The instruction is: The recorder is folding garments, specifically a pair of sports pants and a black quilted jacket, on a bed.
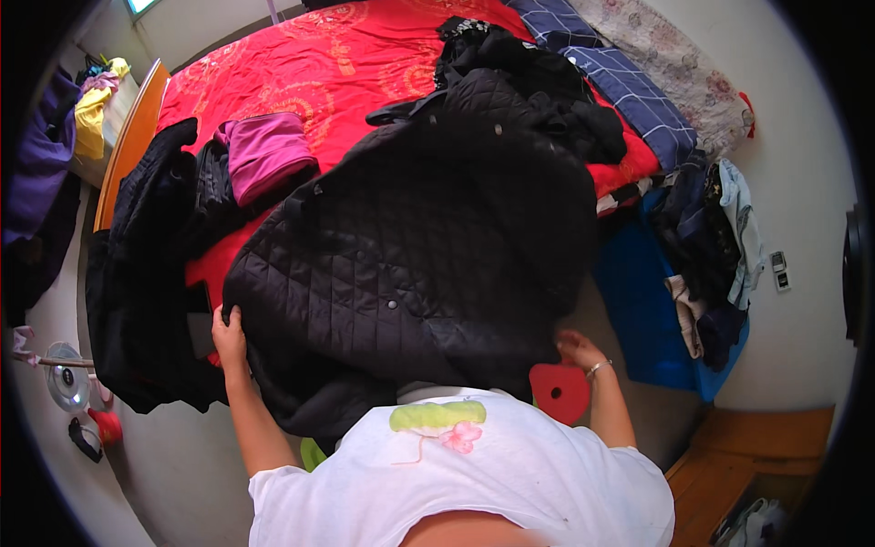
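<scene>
A large black quilted jacket (365,273) is spread and billowing in front of me, over the near side of the bed. Pale snap buttons dot its surface. My left hand (230,337) is closed on its left edge, with the thumb up. At the right edge, my right hand (579,349) has its fingers curled on the jacket, slightly blurred. A bracelet circles that wrist. Just below the right hand is a flat red piece with a round hole (560,394), perhaps a stool top.
The bed carries a red patterned cover (365,46), a dark clothes pile (538,82) and a pink folded item (264,155). Black clothing (146,292) hangs over its left end. A blue bin (638,283) with clothes stands right, above a wooden cabinet (766,438).
</scene>
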### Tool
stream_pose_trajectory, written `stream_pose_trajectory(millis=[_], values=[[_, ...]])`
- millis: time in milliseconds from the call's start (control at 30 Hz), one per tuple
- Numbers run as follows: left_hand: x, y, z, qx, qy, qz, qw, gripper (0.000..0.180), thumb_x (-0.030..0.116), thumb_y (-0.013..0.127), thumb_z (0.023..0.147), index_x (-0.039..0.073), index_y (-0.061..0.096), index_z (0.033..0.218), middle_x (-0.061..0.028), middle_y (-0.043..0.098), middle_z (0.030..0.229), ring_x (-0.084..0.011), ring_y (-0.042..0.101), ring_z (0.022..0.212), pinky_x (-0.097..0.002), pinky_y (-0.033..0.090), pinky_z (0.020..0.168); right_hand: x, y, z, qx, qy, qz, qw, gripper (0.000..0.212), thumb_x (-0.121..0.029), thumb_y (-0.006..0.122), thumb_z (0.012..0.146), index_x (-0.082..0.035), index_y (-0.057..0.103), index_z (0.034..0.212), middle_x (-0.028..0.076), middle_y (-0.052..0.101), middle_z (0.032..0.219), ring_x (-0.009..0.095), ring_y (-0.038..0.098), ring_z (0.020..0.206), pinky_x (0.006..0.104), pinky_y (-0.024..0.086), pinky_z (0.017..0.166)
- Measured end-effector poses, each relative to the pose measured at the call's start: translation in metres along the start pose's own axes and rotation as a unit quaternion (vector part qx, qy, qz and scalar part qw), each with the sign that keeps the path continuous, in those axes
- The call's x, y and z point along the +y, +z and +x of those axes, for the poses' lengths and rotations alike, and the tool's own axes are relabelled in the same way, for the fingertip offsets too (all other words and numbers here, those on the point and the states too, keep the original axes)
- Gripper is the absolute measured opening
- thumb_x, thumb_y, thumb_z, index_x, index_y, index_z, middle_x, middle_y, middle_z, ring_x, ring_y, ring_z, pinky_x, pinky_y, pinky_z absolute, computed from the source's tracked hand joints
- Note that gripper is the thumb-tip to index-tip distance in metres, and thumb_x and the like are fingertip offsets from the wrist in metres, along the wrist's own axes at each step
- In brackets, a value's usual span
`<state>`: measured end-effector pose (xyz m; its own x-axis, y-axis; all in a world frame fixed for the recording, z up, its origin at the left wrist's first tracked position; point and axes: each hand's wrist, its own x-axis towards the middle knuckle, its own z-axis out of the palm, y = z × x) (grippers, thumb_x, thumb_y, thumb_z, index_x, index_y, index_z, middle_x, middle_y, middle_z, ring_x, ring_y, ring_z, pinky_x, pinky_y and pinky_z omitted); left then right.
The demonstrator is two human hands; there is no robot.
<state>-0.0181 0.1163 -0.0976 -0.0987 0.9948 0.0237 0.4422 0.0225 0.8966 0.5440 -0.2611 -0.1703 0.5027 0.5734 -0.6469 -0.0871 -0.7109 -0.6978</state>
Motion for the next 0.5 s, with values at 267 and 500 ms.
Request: stream_pose_trajectory(millis=[267, 500], values=[[0.077, 0.025, -0.015, 0.056, 0.192, 0.215, 0.956, 0.039, 0.018, 0.061, 0.08, 0.004, 0.052, 0.116, -0.0154, 0.055, 0.112, -0.0291, 0.052, 0.107, -0.0364, 0.04, 0.092, -0.163, -0.011, 0.071, 0.341, -0.435, -0.222, 0.803, 0.088, -0.032, 0.077, 0.063, -0.007, 0.032, 0.135, 0.019, 0.036, 0.135, 0.034, 0.033, 0.126, 0.0389, 0.029, 0.103], [0.074, 0.054, 0.005, 0.063, 0.267, 0.297, 0.915, 0.046, 0.032, 0.059, 0.082, 0.005, 0.052, 0.119, -0.0148, 0.053, 0.118, -0.0308, 0.048, 0.112, -0.0406, 0.035, 0.095, -0.252, 0.03, 0.045, 0.308, -0.456, -0.412, 0.726, 0.068, -0.02, 0.072, 0.066, -0.014, 0.044, 0.127, 0.012, 0.057, 0.107, 0.029, 0.052, 0.103, 0.0395, 0.039, 0.087]])
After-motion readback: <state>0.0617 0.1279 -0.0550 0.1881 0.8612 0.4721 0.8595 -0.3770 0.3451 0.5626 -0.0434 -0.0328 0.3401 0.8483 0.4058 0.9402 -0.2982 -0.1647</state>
